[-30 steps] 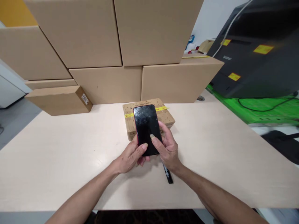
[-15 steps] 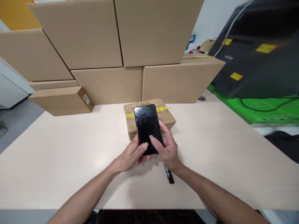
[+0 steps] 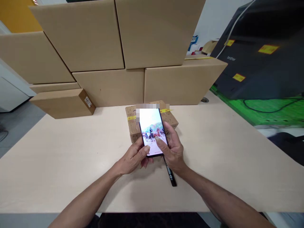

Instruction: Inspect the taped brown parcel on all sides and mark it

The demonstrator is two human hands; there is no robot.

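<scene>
A smartphone [image 3: 152,126] with its screen lit is held upright between both hands over the table. The screen shows a picture of horses and a rider. My left hand [image 3: 136,155] grips the phone's lower left side, thumb at the bottom corner of the screen. On the lower right side, my right hand [image 3: 174,152] is wrapped round it, thumb lying on the glass. Behind the phone lies a small cardboard box [image 3: 171,118] with yellow tape, partly hidden. A black marker [image 3: 171,177] rests on the table beside my right wrist, its upper end partly covered.
Large cardboard boxes [image 3: 106,88] stand stacked along the back of the pale table [image 3: 71,164]. A flatter carton [image 3: 61,101] with a label sits at the back left. To the right, a dark machine [image 3: 256,66] stands on a green base [image 3: 266,110].
The phone's screen was dark and is now lit with a picture. Phone and right hand have shifted slightly to the right; more of the marker shows.
</scene>
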